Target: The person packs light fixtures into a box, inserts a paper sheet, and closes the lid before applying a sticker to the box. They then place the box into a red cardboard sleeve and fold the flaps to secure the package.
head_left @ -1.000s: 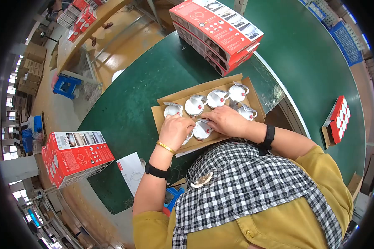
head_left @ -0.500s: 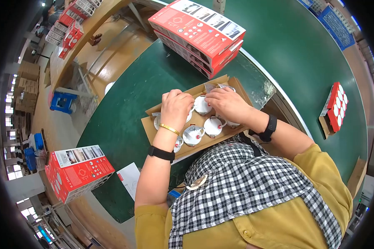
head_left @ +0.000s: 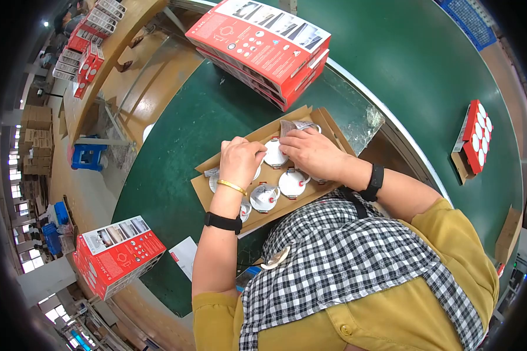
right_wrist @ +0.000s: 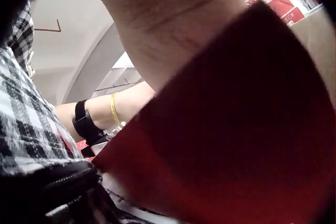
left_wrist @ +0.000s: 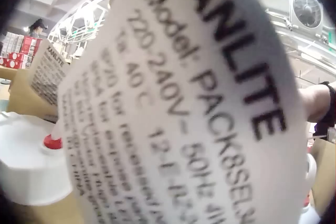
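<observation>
An open cardboard tray [head_left: 200, 187] on the green table holds several round white lamps with red parts, among them an upper lamp [head_left: 274, 153] and two lower ones [head_left: 264, 198] [head_left: 292, 182]. Bent fingers of my left hand [head_left: 240, 164] meet the upper lamp's left edge. My right hand [head_left: 313, 153] lies across its right side, fingers bent and tips partly hidden. Whether either hand grips the lamp is unclear. A printed label [left_wrist: 184, 108] fills much of the left wrist view, beside a white lamp [left_wrist: 34, 161]. In the right wrist view, a dark red surface [right_wrist: 226, 129] blocks the hand.
Red printed boxes [head_left: 257, 44] are stacked behind the tray. Another red box [head_left: 120, 254] stands at the left, near a white sheet [head_left: 184, 255]. Farther right on the green surface [head_left: 416, 76] is a red pack with white discs [head_left: 479, 137].
Both hands have moved from the lower part of the tray to its upper lamps. The view has shifted, and my left hand's fingers now meet the upper lamp's edge.
</observation>
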`<state>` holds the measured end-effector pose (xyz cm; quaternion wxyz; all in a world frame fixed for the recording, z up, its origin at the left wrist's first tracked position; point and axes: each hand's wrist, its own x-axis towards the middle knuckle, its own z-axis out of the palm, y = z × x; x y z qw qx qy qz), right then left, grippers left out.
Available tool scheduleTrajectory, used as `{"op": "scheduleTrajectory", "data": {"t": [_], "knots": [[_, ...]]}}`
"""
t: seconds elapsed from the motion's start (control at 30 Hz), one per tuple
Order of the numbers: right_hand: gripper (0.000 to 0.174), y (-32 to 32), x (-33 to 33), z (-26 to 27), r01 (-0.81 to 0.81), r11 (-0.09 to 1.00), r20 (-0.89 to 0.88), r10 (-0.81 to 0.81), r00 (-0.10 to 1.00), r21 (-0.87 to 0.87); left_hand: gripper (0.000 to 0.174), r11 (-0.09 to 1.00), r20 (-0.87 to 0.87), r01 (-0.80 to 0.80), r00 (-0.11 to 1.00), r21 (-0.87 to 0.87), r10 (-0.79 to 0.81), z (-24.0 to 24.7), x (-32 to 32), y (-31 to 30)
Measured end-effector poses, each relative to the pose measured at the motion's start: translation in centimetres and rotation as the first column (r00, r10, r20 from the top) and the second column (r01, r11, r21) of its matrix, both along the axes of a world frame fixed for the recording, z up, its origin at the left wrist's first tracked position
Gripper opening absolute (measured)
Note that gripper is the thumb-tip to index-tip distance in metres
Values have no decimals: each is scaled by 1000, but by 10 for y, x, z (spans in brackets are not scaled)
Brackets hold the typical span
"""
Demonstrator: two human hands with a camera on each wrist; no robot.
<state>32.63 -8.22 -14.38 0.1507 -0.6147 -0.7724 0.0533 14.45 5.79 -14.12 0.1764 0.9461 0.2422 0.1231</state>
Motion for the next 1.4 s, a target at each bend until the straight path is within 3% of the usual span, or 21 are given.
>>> {"op": "scheduleTrajectory", "data": {"t": [0.2, 0.4, 1.13, 1.2, 1.23, 1.3, 1.37, 1.4], "knots": [[32, -2, 1, -2, 12, 1000, -51, -11, 999, 17, 8, 998, -40, 59, 997, 26, -58, -2, 4, 4], [31, -1, 0, -6, 22, 1000, -80, -22, 997, 7, 10, 990, 77, 137, 987, 41, -140, -10, -1, 8], [33, -6, -2, -5, 49, 999, -60, -49, 997, -10, 9, 997, 162, 18, 986, 79, -31, -4, 0, -7], [32, -13, 0, 1, -34, 982, -147, 61, 987, 183, 9, 993, 193, -10, 981, 117, -13, 12, 1, -16], [32, -19, 1, 7, -33, 982, -146, 61, 987, 184, 9, 995, 155, 37, 987, 93, -51, 19, -3, -21], [31, -35, 3, 17, -183, 981, -236, 162, 958, -68, 9, 994, 114, 88, 989, 68, -95, 21, -12, -33], [30, -44, 0, 7, -176, 984, -256, 172, 951, 9, 10, 970, -67, 213, 973, -120, -222, 15, -20, -45], [30, -47, 0, 4, -166, 986, -248, 167, 954, 27, 11, 966, -52, 229, 970, -122, -236, 11, -22, -47]]}}
